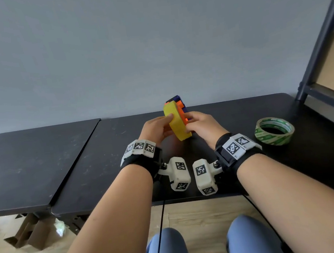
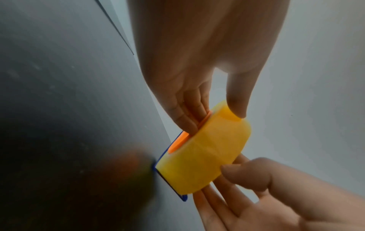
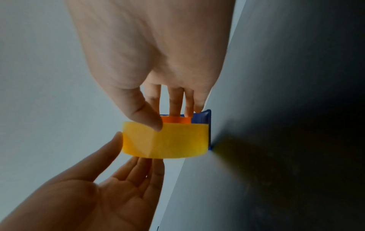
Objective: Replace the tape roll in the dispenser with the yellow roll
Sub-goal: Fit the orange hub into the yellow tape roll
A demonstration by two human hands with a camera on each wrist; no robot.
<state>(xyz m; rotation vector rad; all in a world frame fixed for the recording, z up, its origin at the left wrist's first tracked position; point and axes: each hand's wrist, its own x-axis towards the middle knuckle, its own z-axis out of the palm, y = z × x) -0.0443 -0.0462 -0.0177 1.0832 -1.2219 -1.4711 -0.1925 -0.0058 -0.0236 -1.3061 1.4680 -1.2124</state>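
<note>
The yellow tape roll (image 1: 177, 123) stands on edge, tilted, above the black table (image 1: 96, 163). Behind it sits the blue dispenser (image 1: 177, 99) with its orange hub (image 1: 181, 107). My left hand (image 1: 167, 122) pinches the roll: the thumb lies on its rim and the fingers run along its face. My right hand (image 1: 190, 124) grips the dispenser, thumb against the roll's rim. In the right wrist view my right fingers (image 3: 174, 107) reach the orange hub (image 3: 175, 120) and blue body (image 3: 201, 117). In the left wrist view the yellow roll (image 2: 203, 156) covers most of the dispenser (image 2: 182, 197).
A green-printed tape roll (image 1: 274, 131) lies flat on the table to the right of my hands. A dark metal shelf frame (image 1: 317, 40) rises at the far right. A second black table (image 1: 22, 160) adjoins on the left. The grey wall is just behind.
</note>
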